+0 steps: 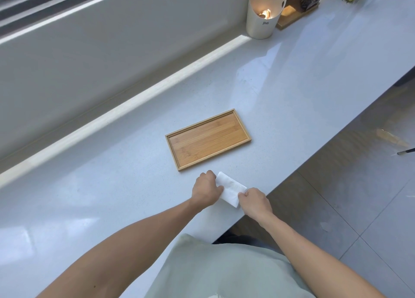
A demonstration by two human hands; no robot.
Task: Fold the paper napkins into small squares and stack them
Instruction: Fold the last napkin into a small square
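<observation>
We see the left hand (207,189) curled closed on the far end of a white napkin (230,191), fingers bent over its edge. The right hand (254,202) pinches the near end between thumb and fingers. The napkin lies on the counter (112,174) near its edge, just beside a wooden tray (207,160), at 5 o'clock from it, not touching.

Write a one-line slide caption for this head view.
Both hands hold a white napkin beside a wooden tray.
</observation>
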